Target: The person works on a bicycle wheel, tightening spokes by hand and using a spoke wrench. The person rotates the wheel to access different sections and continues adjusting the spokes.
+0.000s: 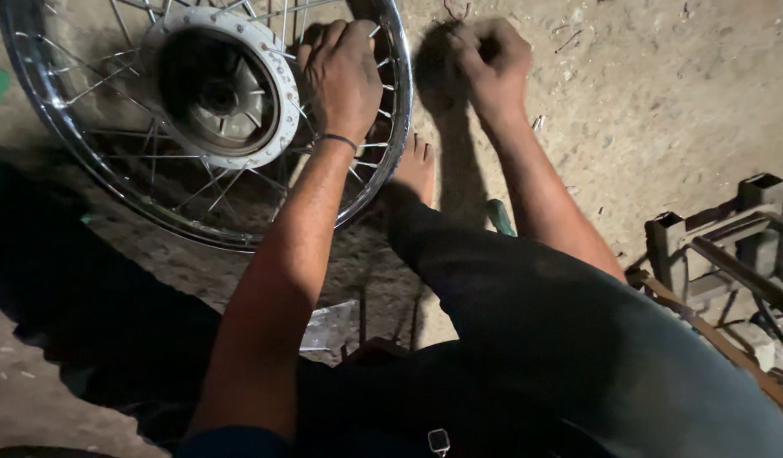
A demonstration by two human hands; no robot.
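The shiny chrome spoked motorcycle wheel [111, 170] ran off the top edge, so its upper arc was lost to view, and deep shadow swallowed the spokes near the lower rim. Its round grey metal hub [218, 89] sat in plain sight, pale ring around a dark centre. The left hand [341, 72] came down over the spokes on the wheel's right side, between hub and rim, back of the hand up, fingers curled under and out of sight; it seemed closed around the spokes, though the grip itself was hidden. A thin dark band circled that wrist. The right hand [491, 59] was balled tight just beside the rim, over the sandy dirt floor [663, 102], knuckles up. What it pinched, if anything, could not be made out. Both forearms stretched straight forward from the body. A bare foot [415, 170] peeked out just under the rim, partly shadowed. Dark trousers [561, 339] filled the lower view. At the right edge, a rusty metal frame of square tubes [731, 246] was cut off, its shape unclear. A crumpled pale wrapper [330, 326] lay in shadow between the legs.
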